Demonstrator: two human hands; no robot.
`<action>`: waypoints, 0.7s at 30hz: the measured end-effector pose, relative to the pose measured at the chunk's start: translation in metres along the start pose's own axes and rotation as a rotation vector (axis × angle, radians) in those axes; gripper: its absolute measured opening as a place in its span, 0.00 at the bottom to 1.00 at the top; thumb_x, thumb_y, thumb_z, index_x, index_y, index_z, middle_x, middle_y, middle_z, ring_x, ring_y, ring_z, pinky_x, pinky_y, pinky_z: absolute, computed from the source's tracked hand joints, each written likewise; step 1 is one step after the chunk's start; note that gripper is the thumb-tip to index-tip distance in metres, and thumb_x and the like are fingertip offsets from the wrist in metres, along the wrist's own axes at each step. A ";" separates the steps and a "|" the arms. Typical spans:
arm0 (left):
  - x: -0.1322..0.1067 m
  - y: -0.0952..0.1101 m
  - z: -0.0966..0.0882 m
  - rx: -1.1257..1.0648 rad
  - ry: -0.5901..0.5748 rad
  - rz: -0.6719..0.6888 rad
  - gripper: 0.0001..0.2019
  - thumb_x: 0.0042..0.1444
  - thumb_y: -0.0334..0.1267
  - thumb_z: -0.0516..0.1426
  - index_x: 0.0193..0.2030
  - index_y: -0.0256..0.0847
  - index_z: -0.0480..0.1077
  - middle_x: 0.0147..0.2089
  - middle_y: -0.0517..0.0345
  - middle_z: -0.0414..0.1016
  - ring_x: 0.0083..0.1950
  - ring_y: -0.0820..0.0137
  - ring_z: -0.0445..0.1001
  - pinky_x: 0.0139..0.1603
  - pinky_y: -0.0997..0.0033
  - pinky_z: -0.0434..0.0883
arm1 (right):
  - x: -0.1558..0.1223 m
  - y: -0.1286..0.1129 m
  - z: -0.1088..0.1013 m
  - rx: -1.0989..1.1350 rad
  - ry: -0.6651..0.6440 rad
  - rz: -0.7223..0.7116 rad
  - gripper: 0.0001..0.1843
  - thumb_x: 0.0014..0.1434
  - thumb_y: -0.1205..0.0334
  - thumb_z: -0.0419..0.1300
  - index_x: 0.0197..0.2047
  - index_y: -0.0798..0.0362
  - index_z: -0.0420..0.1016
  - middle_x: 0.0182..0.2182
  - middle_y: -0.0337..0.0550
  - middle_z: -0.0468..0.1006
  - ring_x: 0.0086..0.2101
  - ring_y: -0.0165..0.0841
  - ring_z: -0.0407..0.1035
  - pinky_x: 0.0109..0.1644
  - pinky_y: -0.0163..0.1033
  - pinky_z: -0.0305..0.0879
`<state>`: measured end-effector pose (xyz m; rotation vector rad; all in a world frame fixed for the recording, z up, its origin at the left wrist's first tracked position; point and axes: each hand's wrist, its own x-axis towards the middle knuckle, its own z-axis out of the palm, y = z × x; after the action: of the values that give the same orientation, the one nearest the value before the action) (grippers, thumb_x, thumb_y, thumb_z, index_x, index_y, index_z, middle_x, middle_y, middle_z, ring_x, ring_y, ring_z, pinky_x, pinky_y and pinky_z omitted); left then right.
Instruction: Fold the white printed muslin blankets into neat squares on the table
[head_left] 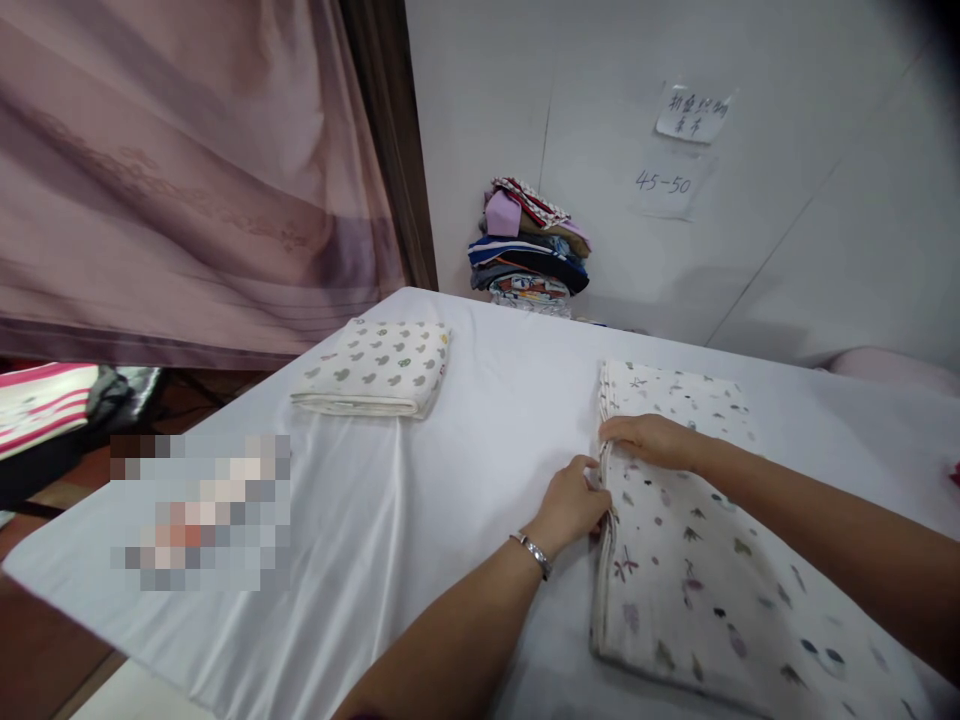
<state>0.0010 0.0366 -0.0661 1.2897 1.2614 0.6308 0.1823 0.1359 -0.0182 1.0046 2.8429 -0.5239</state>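
Bare forearms lie nearest the camera, stretching from the lower edge and the right side toward a leaf-print cloth [682, 560] on the right part of a table [487, 450] covered in white. At the far left, a striped cloth [49, 395] in white and red sits lower than the tabletop, below a pink curtain [187, 200] that fills the upper corner. On the table's left end is a blurred patch [217, 510]; it is too blocky to tell what it covers. Just beyond it rests a gray-print cloth [375, 365], folded into a flat, thick pad, well apart from both hands. Farther back, a pile of clothes [529, 250] rises beyond the table, against the pale wall [487, 90]. Next comes the left hand [574, 505], with a bracelet [534, 555] at its wrist, thumb and fingers clamped on the left edge of the leaf-print cloth. Slightly farther up that edge, the right hand [660, 442] is closed on the layers too, its forearm crossing above the print. The leaf-print cloth is folded and lies flat, its layers showing along that side. Above, two paper notes [694, 112] with handwriting hang on the wall, one under the other.
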 end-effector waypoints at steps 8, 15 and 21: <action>0.001 -0.001 0.000 -0.005 -0.004 -0.012 0.29 0.46 0.33 0.53 0.58 0.42 0.59 0.34 0.58 0.73 0.21 0.73 0.70 0.21 0.76 0.68 | 0.000 -0.003 -0.008 0.024 -0.045 -0.063 0.17 0.61 0.58 0.45 0.45 0.47 0.72 0.47 0.43 0.71 0.42 0.34 0.68 0.45 0.39 0.63; 0.002 -0.003 0.001 0.017 -0.031 0.019 0.18 0.48 0.34 0.52 0.47 0.41 0.71 0.31 0.59 0.73 0.21 0.73 0.70 0.20 0.76 0.68 | 0.012 -0.008 -0.023 -0.119 -0.193 0.088 0.14 0.53 0.66 0.50 0.36 0.47 0.76 0.41 0.41 0.75 0.38 0.35 0.69 0.39 0.38 0.62; 0.003 -0.004 0.002 0.046 -0.007 0.016 0.12 0.48 0.33 0.52 0.39 0.39 0.72 0.27 0.60 0.72 0.21 0.74 0.69 0.20 0.78 0.67 | 0.043 -0.013 -0.016 -0.246 -0.285 0.162 0.11 0.44 0.69 0.57 0.31 0.48 0.78 0.34 0.42 0.77 0.35 0.37 0.70 0.34 0.38 0.62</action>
<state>0.0029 0.0374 -0.0710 1.3405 1.2674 0.6112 0.1413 0.1579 -0.0074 1.0110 2.4765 -0.2675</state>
